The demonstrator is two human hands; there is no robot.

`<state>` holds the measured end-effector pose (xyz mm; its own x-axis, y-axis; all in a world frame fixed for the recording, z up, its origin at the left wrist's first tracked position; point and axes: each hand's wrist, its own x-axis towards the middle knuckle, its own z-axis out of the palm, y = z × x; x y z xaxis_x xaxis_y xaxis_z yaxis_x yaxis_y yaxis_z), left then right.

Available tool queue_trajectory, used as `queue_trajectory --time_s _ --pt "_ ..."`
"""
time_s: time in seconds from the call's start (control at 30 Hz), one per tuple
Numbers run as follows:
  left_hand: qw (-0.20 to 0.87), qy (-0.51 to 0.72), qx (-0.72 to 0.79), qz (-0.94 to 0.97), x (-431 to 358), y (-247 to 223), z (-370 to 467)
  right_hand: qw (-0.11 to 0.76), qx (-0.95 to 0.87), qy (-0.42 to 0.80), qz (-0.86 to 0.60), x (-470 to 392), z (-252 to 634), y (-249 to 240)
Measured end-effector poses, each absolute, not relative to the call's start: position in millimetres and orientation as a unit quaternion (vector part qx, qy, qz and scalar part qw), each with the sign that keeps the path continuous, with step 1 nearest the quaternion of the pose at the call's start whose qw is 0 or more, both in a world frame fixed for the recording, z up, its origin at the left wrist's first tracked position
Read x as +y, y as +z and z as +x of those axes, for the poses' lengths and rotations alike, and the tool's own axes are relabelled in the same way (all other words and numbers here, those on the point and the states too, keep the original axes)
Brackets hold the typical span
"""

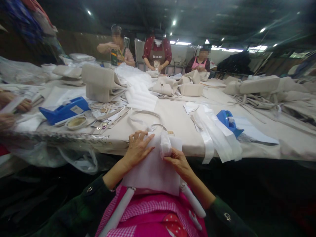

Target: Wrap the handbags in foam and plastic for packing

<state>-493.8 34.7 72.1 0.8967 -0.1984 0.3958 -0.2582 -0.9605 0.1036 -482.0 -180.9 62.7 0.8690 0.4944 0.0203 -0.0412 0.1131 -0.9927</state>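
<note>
White sheet [153,171] laid across the worktop's edge [172,113]

Pale and thin, the sheet lies directly between the person's two hands, its far end by the worktop and its near end over the pink apron [148,219]. A small bundle in translucent wrapping [166,144] stands out on its right half, just beside the right hand [176,159]. Just beyond the sheet, a flat beige strap [145,112] curves in a loop on the cloth-covered worktop.

Smooth and matt, the sheet looks roughly rectangular; the bundle is rounded, its wrapping crinkled and glossy. Checked gingham trims the apron. White strips [216,135] hang over the edge to the right, near a blue tape dispenser [228,121] of hard plastic.

Fingers spread, the left hand [138,148] is open and lies against the sheet's upper left. The right hand is closed on the bundle's lower side, thumb and fingertips together; whether it also pinches the sheet cannot be told. Both forearms reach inward from dark green sleeves [96,194].
</note>
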Motion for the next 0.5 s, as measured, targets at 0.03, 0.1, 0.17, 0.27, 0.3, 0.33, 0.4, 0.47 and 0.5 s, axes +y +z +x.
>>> queue_trajectory --time_s 0.03,0.1,0.17,0.27,0.3,0.33,0.4,0.47,0.5 --pt "0.074 0.198 -0.108 0.971 35 70 -494 0.724 -0.175 0.188 -0.64 -180 -482 65" --pt "0.08 0.207 -0.088 0.971 34 68 -495 0.72 -0.174 0.193 -0.643 -179 -481 68" --pt "0.094 0.212 -0.069 0.97 34 67 -492 0.717 -0.173 0.196 -0.647 -178 -479 71" --pt "0.1 0.211 -0.06 0.971 36 72 -482 0.715 -0.167 0.197 -0.65 -177 -477 73" --pt "0.097 0.21 -0.065 0.971 36 75 -478 0.715 -0.164 0.198 -0.65 -177 -477 73" --pt "0.093 0.21 -0.071 0.971 35 79 -474 0.716 -0.161 0.199 -0.65 -176 -476 73" --pt "0.091 0.206 -0.076 0.971 30 87 -467 0.716 -0.158 0.204 -0.648 -176 -477 75" --pt "0.103 0.191 -0.062 0.974 24 96 -463 0.718 -0.156 0.21 -0.645 -176 -478 78" --pt "0.112 0.182 -0.052 0.975 22 99 -462 0.72 -0.155 0.213 -0.643 -176 -478 80"
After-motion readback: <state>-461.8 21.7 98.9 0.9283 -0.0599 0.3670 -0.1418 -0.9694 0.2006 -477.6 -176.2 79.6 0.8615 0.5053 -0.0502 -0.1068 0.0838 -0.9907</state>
